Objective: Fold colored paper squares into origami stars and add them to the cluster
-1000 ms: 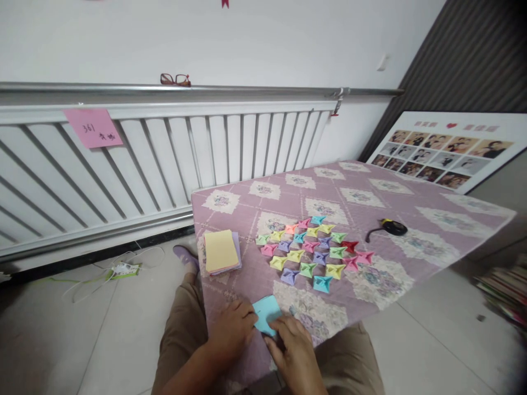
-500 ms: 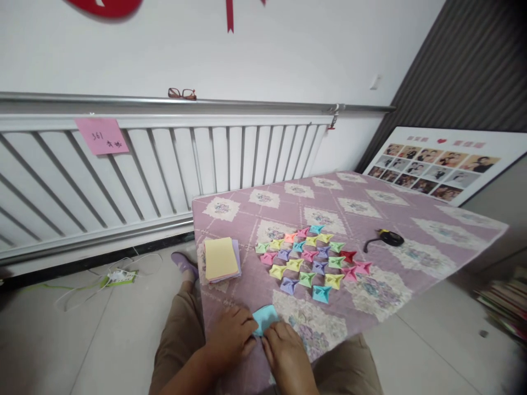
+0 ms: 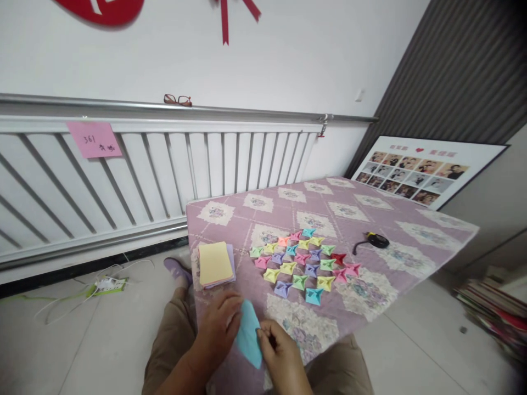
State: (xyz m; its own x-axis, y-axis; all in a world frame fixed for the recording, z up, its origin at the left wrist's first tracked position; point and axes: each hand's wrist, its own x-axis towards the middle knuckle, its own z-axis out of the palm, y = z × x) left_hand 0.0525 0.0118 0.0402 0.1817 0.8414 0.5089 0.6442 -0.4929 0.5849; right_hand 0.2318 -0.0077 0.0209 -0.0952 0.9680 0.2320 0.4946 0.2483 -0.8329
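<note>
A light-blue sheet of folding paper (image 3: 249, 336) is between my hands at the near edge of the table. My left hand (image 3: 220, 323) grips its left side with bent fingers. On the other side, my right hand (image 3: 280, 351) pinches the paper's right edge between thumb and forefinger. Just beyond lie several small folded paper boats (image 3: 300, 282) in many colours, set out in slanting rows. A stack of coloured paper (image 3: 216, 263), yellow on top, rests past my left hand.
A patterned purple cloth covers the table (image 3: 247, 230). A black and yellow tape measure (image 3: 377, 240) lies to the right. Behind stands a white radiator (image 3: 214, 164) with glasses (image 3: 178, 100) on the pipe above. A photo board (image 3: 415, 167) leans at the far right. A power strip (image 3: 107, 286) sits on the floor.
The blue paper has gone from a small folded square flat on the table to a longer, opened-out shape, raised and tilted between my hands. The camera view has shifted slightly.
</note>
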